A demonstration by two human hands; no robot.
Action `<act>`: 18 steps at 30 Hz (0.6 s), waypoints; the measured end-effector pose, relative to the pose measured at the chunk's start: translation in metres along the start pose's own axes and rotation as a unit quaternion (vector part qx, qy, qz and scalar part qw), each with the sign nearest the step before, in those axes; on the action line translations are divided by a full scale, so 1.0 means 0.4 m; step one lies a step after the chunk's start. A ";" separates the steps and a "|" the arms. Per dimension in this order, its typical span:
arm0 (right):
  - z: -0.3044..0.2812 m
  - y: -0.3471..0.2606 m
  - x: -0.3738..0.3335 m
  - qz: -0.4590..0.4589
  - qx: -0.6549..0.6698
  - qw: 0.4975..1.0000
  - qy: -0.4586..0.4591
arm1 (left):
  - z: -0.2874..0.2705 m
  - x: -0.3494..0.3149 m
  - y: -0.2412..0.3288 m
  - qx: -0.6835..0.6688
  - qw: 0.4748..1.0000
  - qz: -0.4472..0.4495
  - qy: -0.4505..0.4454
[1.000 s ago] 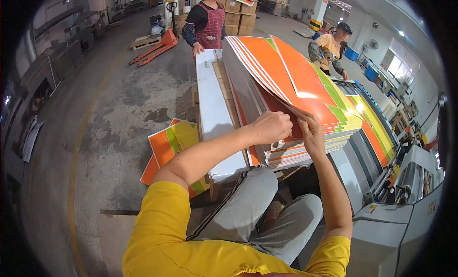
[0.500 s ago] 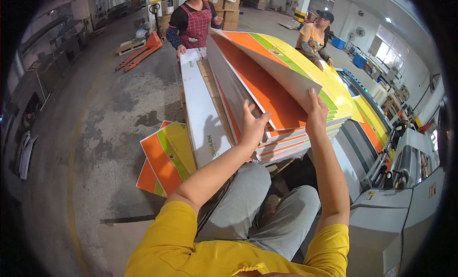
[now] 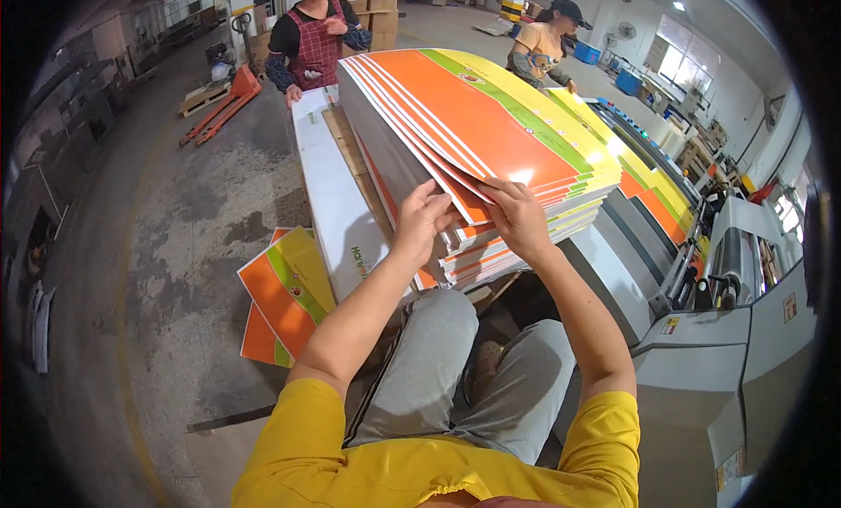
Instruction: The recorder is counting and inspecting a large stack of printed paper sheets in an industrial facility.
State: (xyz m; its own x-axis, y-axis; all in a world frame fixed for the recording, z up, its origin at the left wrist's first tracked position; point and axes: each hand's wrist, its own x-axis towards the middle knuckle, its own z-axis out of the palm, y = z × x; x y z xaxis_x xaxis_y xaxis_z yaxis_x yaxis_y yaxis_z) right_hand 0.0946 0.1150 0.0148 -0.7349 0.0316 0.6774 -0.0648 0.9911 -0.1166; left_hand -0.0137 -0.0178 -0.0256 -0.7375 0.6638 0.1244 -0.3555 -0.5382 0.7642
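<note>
A tall stack of large printed sheets (image 3: 499,123), orange, green and yellow, stands in front of me. Its upper sheets bow up slightly at the near left, leaving a dark gap under them. My right hand (image 3: 520,219) grips the near edge of these upper sheets, fingers on top and thumb hidden below. At the near left corner, my left hand (image 3: 422,219) pinches the edge of a sheet just under the gap, its fingers curled and its thumb toward the right hand.
Left of the stack lies a long white board (image 3: 328,175). More printed sheets (image 3: 289,289) lie low at left. A grey machine with rollers (image 3: 723,263) stands at right. Two people (image 3: 311,39) are beyond the stack; an orange pallet jack (image 3: 232,101) is at far left.
The raised near part of the upper sheets has come down onto the stack. My right hand has moved left and lower with it. The person at right has turned and bent forward.
</note>
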 end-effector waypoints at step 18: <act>-0.021 -0.084 0.068 0.111 -0.037 0.990 -0.078 | 0.001 0.012 -0.014 0.019 1.000 0.014 0.016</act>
State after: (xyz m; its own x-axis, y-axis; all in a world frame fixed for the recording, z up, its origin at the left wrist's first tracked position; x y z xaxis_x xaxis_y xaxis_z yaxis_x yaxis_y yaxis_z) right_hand 0.0826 0.0835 0.0431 -0.8217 0.2356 0.5189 0.1555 0.9687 -0.1937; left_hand -0.0148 -0.0115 -0.0289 -0.7653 0.6313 0.1256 -0.3128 -0.5354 0.7845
